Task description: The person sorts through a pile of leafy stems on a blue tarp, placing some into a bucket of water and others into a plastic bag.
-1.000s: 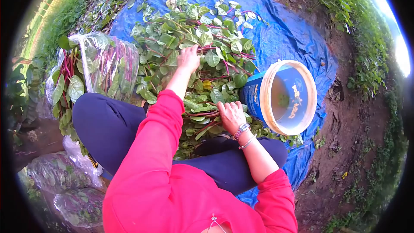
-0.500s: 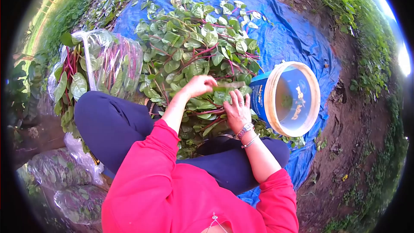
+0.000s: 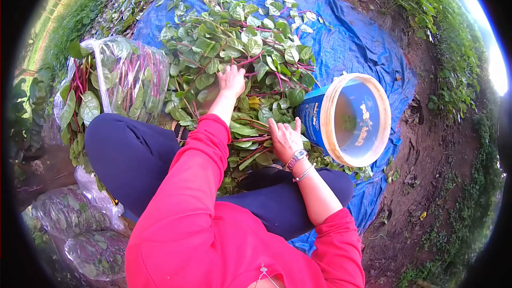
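Note:
A large heap of Malabar spinach (image 3: 213, 48), with round green leaves and purple-red stems, lies in front of my crossed legs. My left hand (image 3: 231, 81) reaches into the middle of the heap. Its fingers are stretched out and touch leaves beside a purple stem. Closer to me, my right hand (image 3: 286, 140), with a watch on the wrist, is closed around a bunch of spinach stems (image 3: 255, 141) whose ends lie to its left. Part of that grip is hidden under the palm. A blue bucket (image 3: 314, 117) with a whitish rim stands just right of this hand.
The heap and bucket rest on a blue tarp (image 3: 354, 37). At the left stands a clear plastic bag (image 3: 141, 74) packed with spinach; more filled bags (image 3: 96, 253) lie at the lower left. Bare soil (image 3: 400, 218) and green plants (image 3: 453, 69) border the tarp on the right.
My left hand has moved away from my right hand, forward and left into the heap. The right hand has shifted slightly left and down, onto the stems.

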Available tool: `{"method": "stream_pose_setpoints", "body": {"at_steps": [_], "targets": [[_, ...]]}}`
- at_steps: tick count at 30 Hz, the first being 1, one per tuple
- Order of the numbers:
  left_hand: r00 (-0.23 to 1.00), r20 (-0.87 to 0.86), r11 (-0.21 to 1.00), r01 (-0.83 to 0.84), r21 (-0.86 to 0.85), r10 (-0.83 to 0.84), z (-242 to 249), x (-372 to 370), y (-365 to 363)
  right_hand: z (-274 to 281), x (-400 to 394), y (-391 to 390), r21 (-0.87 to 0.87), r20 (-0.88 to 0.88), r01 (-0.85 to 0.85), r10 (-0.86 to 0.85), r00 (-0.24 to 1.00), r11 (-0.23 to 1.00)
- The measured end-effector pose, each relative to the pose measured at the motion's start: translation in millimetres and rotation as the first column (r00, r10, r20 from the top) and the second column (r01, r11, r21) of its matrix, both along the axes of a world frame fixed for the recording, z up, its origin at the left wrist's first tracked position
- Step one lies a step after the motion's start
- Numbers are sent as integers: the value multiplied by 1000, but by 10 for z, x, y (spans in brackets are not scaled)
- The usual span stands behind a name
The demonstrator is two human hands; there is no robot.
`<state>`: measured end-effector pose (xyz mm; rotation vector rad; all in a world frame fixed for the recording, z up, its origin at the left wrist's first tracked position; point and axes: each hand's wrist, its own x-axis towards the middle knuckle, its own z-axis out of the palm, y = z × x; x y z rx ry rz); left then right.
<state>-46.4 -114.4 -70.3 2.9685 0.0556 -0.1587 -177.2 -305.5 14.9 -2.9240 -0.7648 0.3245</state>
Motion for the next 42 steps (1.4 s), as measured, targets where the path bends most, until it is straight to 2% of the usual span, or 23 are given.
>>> {"method": "stream_pose_setpoints", "body": {"at_steps": [4,5,7,9,10,12,13,15,16,17,20,24,26,27,29,31,33,35,37,38,39,41,42], "targets": [[990,121,963,106,-248,-78,113,-161,-89,125,41,33,-69,-28,21,-22,999,997],[985,95,835,171,-523,-143,47,-217,-74,129,49,38,-125,-14,-5,4,1000,992],[879,-157,610,175,-773,-451,224,-392,-85,119,39,32,-31,89,4,-1,996,1000],[697,-335,527,72,-847,-633,334,-524,-136,52,46,28,133,314,-29,-14,949,991],[698,-333,526,73,-847,-634,361,-494,-146,-14,43,17,132,316,-29,-14,949,991],[502,-557,596,-99,-797,-661,414,-380,-158,-137,34,-5,74,208,-37,20,978,997],[468,-529,570,-64,-819,-708,454,-307,-130,-91,42,2,69,206,-38,23,978,997],[702,-200,519,275,-810,-684,55,-71,-125,-5,54,32,-77,-61,-3,-2,998,997],[914,-50,753,300,-585,-403,19,-14,-149,-4,46,27,-42,-29,-17,16,999,999],[972,201,924,184,-334,-121,-16,32,-174,2,41,36,-43,-30,-22,21,999,999],[987,59,981,-141,-133,150,13,169,-84,36,47,28,-32,-69,-6,4,998,999],[998,9,997,-65,-29,65,-86,59,4,-57,52,-12,-11,82,-33,34,996,999],[995,78,923,-35,-384,70,-34,-128,-25,-166,37,-36,38,201,-58,49,978,998],[999,-6,813,-41,-581,46,-11,-197,-8,-15,51,2,-9,32,-22,22,999,1000],[877,-325,517,-106,-849,-354,156,-326,87,-2,52,11,93,185,-51,33,982,994],[630,-416,493,-60,-868,-656,192,-411,189,8,57,12,119,172,-64,43,984,991],[450,-499,507,-112,-855,-741,268,-404,186,-16,58,23,58,127,-68,60,990,996],[480,-621,551,-297,-780,-620,371,-388,180,-12,53,27,25,77,-69,67,995,997],[778,-546,445,-389,-806,-309,299,-317,137,-8,37,35,-44,-30,-76,75,997,996],[951,-308,644,-224,-732,-19,-90,-187,129,3,30,26,-18,-24,-87,87,996,996],[940,-1,747,-273,-606,342,-331,-161,104,2,21,29,-20,-24,-93,93,995,995],[814,32,682,-464,-565,580,-439,-73,63,-13,6,19,-6,-43,-97,96,994,995],[811,30,677,-467,-570,585,-414,-74,58,-6,5,23,30,-17,-88,89,996,996]]}}
